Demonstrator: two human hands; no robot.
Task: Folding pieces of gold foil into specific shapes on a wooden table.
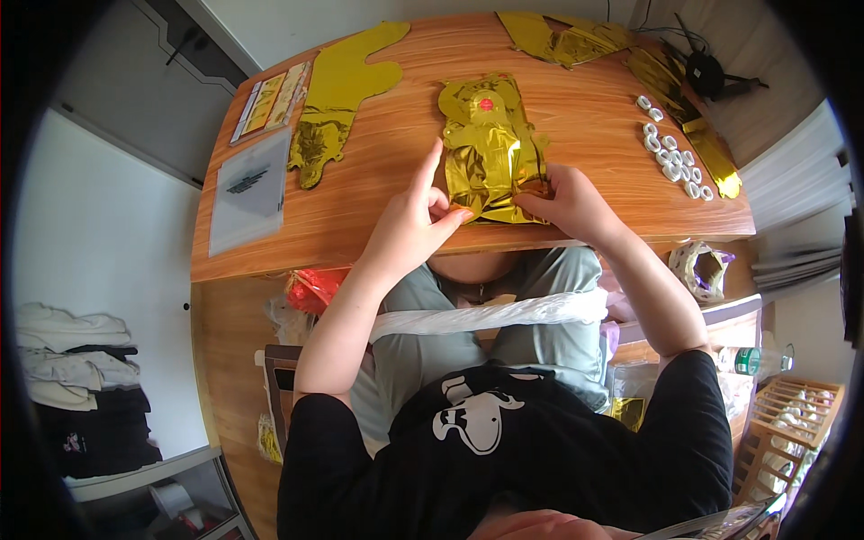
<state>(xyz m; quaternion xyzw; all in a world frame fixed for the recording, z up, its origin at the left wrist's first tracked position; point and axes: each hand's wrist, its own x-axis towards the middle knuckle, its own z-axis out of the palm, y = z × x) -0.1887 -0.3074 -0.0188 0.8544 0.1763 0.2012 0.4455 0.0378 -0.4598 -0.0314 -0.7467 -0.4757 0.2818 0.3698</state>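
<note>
A gold foil balloon point(490, 148), uninflated and folded into a flat, wrinkled bundle with a red dot near its far end, lies before me by the table's front edge. My left hand point(418, 211) holds its near left corner with the thumb on the foil; the index finger points up, off the foil. At the near right corner, my right hand point(571, 205) has thumb and fingers closed on the foil. The underside of the foil and some fingertips are hidden.
Left on the wooden table point(387, 162) lie another flat gold foil piece point(346, 81), a printed card point(270, 101) and a clear plastic sleeve point(252, 193). Several small white rolls point(675, 162) sit at the right, beside more foil point(711, 157). A twisted white plastic strip point(486, 315) crosses my lap.
</note>
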